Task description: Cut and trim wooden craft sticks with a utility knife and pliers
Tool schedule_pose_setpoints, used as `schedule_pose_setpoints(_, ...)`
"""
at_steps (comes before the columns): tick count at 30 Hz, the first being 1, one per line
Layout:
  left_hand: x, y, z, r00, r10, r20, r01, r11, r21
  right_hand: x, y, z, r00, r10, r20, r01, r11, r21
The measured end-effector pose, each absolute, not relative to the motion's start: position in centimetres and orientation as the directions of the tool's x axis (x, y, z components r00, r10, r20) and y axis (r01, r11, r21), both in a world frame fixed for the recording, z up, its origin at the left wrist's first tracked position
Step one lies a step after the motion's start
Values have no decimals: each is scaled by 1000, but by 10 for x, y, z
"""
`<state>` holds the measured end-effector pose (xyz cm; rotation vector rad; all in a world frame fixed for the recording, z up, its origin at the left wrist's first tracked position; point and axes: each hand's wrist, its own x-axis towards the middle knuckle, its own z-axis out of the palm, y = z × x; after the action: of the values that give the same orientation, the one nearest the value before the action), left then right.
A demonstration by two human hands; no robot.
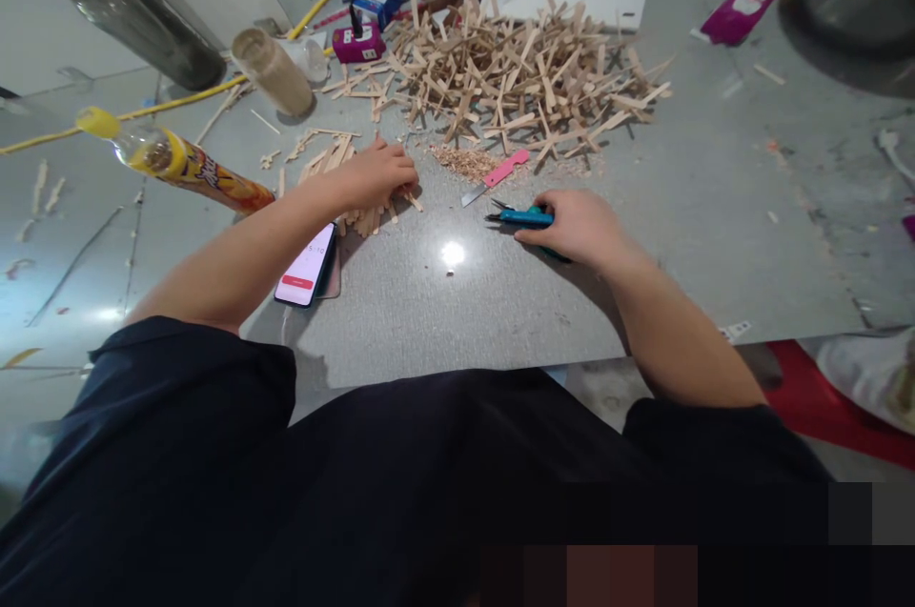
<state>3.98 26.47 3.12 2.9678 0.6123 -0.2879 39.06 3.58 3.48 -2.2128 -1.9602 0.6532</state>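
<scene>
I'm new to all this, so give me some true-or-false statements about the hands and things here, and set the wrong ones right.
1. The right hand holds a teal hand tool. True.
2. The pink-handled knife is in the left hand. False: it lies on the table.
3. The left hand is at some flat wooden sticks. True.
4. The phone has a dark screen. False: its screen is lit.
5. The large heap of wooden pieces lies beyond the knife. True.

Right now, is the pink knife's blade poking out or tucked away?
Out: on the pink knife, the silvery blade shows bare past the handle.
</scene>
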Motion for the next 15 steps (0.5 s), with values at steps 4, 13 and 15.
schedule_pose_setpoints(4, 36, 258, 30, 932, 304, -196, 314, -949, 19, 390, 36, 35, 73, 968, -239, 916, -160, -368)
schedule_pose_setpoints(13, 35, 263, 24, 867, 499, 19, 458, -809, 368, 392, 38, 33, 69, 976, -208, 899, -151, -412)
schedule_pose_setpoints(15, 26, 263, 25, 666, 686, 291, 310, -610, 729, 392, 37, 31, 73, 977, -198, 895, -152, -420)
